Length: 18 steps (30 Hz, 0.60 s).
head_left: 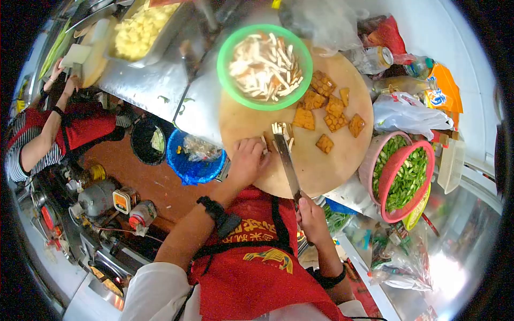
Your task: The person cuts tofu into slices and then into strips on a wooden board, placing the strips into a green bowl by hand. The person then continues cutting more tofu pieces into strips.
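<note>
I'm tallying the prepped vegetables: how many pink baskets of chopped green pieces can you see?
2. A pale pink basket is to the right of the cutting board; a brighter pink basket overlaps it, farther right. Any beneath these would be hidden.

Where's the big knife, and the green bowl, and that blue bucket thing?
Knife (pixel 288 163): head view, on the middle of its blade.
Green bowl (pixel 224 67): head view, on its left rim.
Blue bucket (pixel 187 170): head view, on its lower wall.

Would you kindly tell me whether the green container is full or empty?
Not empty: in the green container, pale strips cover most of the inside; how deep they go, I cannot tell.
</note>
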Available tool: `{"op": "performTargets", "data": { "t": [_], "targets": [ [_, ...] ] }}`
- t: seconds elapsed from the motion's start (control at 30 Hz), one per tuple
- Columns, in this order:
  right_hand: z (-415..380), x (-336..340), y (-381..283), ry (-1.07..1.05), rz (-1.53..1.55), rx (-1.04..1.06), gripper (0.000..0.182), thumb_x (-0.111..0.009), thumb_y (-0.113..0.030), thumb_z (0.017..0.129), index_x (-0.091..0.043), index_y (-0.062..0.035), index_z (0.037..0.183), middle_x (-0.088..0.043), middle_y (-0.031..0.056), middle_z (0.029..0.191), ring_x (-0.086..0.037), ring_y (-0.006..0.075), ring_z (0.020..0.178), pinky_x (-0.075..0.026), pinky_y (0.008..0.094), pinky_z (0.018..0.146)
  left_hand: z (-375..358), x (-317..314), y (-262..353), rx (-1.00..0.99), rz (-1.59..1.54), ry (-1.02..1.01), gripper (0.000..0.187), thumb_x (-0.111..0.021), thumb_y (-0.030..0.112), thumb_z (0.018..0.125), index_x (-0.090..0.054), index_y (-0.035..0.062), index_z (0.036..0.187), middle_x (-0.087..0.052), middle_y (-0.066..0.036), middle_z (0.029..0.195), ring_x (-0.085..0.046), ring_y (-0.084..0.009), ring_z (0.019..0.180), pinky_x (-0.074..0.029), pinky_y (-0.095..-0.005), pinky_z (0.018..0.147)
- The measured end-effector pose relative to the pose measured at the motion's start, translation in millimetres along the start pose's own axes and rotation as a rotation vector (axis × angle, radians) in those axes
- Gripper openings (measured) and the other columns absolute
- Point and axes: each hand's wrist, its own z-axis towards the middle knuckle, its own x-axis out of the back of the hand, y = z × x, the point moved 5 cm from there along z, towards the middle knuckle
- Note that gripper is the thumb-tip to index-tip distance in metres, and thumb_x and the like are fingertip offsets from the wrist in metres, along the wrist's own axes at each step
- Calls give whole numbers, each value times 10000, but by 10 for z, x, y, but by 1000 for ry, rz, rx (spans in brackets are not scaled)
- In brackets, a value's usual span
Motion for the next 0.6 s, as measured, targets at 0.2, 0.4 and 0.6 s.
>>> {"op": "performTargets", "data": {
  "t": [0.2, 0.4, 0.6],
  "targets": [
    [20, 20, -91, 9, -35, 56, 501, -359, -401, 1000, -493, -72, 1352, -500, 6, 623, -481, 98, 537, -405, 266, 496, 28, 299, -138, 135, 62, 179, 220, -688, 113, 730, -582, 76, 919, -558, -103, 935, -523, -304, 924, -384, -444, 805],
    [19, -47, -160, -21, -21, 33, 480, -360, -368, 1001, -505, -52, 1332, -498, 11, 623, -485, 101, 565, -401, 268, 522, -6, 204, -71, -122, 188, -20, 181, -688, 146, 738, -599, 81, 882, -550, -81, 913, -518, -291, 923, -380, -433, 802],
    [28, -85, -166, -37, -28, 15, 466, -372, -344, 997, -508, -41, 1324, -497, 15, 624, -481, 105, 572, -406, 272, 546, 17, 38, -11, -89, 169, -29, 148, -659, 162, 771, -617, 108, 902, -541, -45, 885, -521, -246, 894, -369, -400, 792]
  ]
}}
